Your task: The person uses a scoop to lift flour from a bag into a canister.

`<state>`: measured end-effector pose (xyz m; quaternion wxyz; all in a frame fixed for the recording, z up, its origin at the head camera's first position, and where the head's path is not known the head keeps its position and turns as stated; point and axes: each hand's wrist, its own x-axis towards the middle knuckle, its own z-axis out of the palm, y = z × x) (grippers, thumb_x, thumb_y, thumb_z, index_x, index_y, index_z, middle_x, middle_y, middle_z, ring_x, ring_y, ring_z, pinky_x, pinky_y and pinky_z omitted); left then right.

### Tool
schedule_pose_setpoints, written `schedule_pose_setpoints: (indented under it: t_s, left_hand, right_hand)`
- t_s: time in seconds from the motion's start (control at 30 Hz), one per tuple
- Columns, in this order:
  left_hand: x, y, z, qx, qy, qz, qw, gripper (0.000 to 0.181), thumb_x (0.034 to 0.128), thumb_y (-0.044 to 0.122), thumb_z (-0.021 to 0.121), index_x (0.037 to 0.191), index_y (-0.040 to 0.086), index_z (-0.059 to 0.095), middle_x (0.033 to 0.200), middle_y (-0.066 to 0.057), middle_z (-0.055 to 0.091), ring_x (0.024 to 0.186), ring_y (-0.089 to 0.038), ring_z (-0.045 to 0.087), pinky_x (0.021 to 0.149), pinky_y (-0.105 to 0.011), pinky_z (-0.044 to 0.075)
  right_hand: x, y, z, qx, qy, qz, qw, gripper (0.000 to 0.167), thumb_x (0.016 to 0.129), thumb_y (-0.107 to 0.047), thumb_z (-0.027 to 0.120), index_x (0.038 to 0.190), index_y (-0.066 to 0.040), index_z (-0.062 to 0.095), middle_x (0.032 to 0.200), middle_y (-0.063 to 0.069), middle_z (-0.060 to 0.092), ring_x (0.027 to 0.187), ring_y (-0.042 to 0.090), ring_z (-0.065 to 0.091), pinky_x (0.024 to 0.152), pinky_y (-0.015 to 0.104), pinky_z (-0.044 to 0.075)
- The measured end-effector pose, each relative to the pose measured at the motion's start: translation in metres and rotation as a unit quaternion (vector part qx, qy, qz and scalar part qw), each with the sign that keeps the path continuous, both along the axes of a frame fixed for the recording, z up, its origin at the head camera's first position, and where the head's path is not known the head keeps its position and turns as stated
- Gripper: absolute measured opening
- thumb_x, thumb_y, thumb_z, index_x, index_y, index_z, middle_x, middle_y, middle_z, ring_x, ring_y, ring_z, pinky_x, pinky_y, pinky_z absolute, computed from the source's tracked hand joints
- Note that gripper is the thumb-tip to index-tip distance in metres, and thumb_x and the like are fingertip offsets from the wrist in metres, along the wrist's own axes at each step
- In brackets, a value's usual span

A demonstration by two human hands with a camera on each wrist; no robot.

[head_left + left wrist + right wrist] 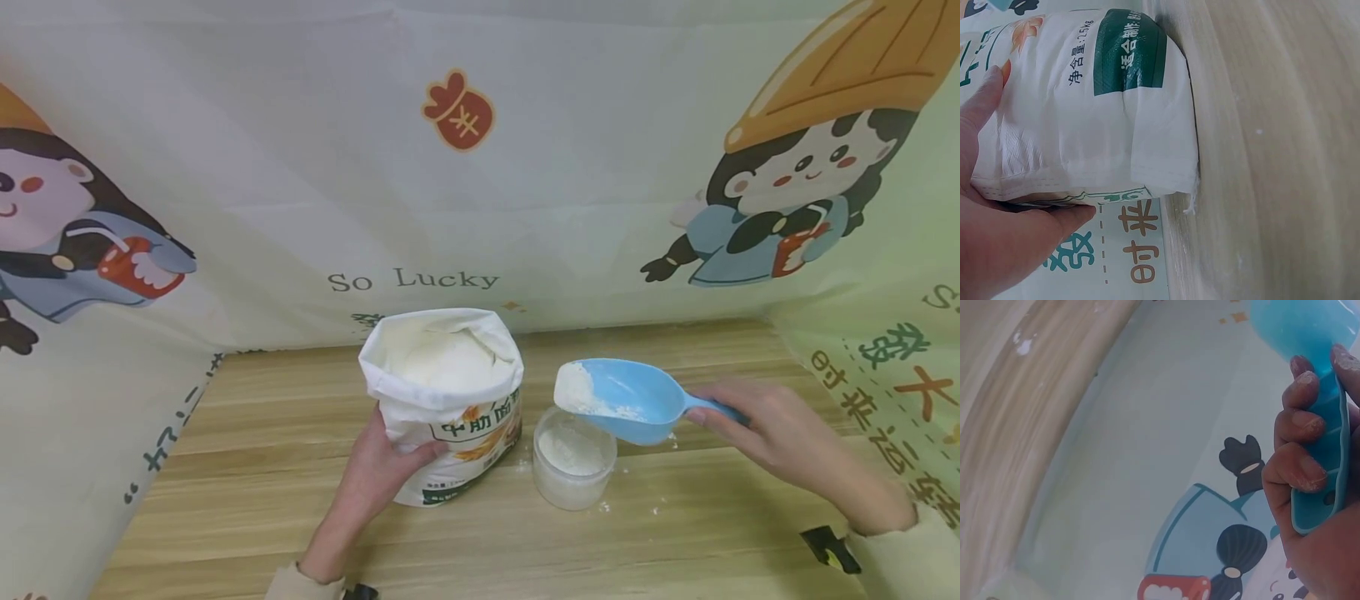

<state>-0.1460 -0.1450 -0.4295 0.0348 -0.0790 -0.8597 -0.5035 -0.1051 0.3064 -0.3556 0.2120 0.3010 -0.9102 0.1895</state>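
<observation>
My left hand holds the side of an upright white flour bag, thumb across its printed front. The bag's top is open and white flour shows inside. In the left wrist view, fingers reach around the bag's edge. My right hand grips the handle of a blue scoop, fingers curled round it in the right wrist view. Some flour lies at the scoop's lip and along its inside. Below the lip stands a clear round tub holding white flour, its rim partly hidden by the scoop.
Specks of spilled flour dot the wood-grain table around the tub. A printed cloth backdrop rises behind and at both sides of the table. The bag stands close to the tub's left.
</observation>
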Motion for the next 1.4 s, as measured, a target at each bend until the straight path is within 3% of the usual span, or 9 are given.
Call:
schedule_pose_setpoints:
  t_s: [0.23,0.7,0.9,1.1,1.3,1.4]
  left_hand:
    - [0.0,-0.001,-0.002,-0.001,0.001,-0.003,1.0,0.086,0.0774,0.013,0.092,0.147,0.009,0.042,0.14,-0.014,0.061,0.132,-0.037,0.055,0.11,-0.06,0.043]
    - [0.0,-0.001,-0.004,-0.001,0.005,-0.002,1.0,0.086,0.077,0.014,0.092,0.147,0.007,0.042,0.139,-0.016,0.061,0.131,-0.037,0.055,0.11,-0.059,0.043]
    - [0.0,-0.001,-0.004,0.002,0.01,-0.004,0.9999,0.086,0.0773,0.014,0.092,0.147,0.007,0.043,0.139,-0.016,0.061,0.131,-0.038,0.056,0.11,-0.06,0.043]
    - [-0.001,-0.001,-0.003,0.004,0.014,-0.012,0.9998,0.087,0.0776,0.015,0.092,0.148,0.008,0.042,0.141,-0.015,0.06,0.134,-0.037,0.054,0.111,-0.061,0.041]
    - [-0.001,-0.001,-0.004,0.005,0.013,-0.017,0.9998,0.088,0.0773,0.015,0.092,0.15,0.01,0.041,0.144,-0.013,0.058,0.136,-0.037,0.051,0.113,-0.061,0.038]
    - [-0.001,-0.002,-0.004,0.006,0.011,-0.014,0.9998,0.088,0.0773,0.014,0.092,0.149,0.01,0.041,0.143,-0.014,0.058,0.136,-0.037,0.052,0.114,-0.06,0.038]
  right_hand:
    - [0.005,0.007,-0.001,0.022,-0.005,-0.001,0.9997,0.015,0.091,-0.017,0.079,0.106,-0.013,0.078,0.096,-0.005,0.076,0.083,0.009,0.069,0.067,0.034,0.06]
    - [0.014,0.014,0.007,0.111,-0.021,-0.034,0.9931,0.026,0.094,-0.032,0.077,0.113,-0.014,0.078,0.103,0.0,0.077,0.091,0.025,0.075,0.073,0.045,0.062]
    - [0.013,0.012,0.012,0.143,-0.025,-0.039,0.9887,0.028,0.093,-0.036,0.076,0.111,-0.014,0.079,0.093,-0.007,0.073,0.075,0.01,0.069,0.059,0.031,0.056]
    - [0.012,0.01,0.016,0.144,0.002,-0.024,0.9893,0.027,0.092,-0.037,0.077,0.108,-0.016,0.079,0.088,-0.011,0.069,0.067,0.002,0.06,0.05,0.023,0.045]
    - [0.012,0.004,0.025,0.172,-0.027,-0.033,0.9842,0.022,0.093,-0.037,0.076,0.104,-0.019,0.078,0.08,-0.021,0.056,0.065,-0.003,0.049,0.051,0.023,0.042]
    - [0.011,0.002,0.029,0.175,-0.01,-0.023,0.9842,0.019,0.094,-0.038,0.076,0.102,-0.021,0.077,0.079,-0.023,0.052,0.066,-0.002,0.049,0.053,0.025,0.045]
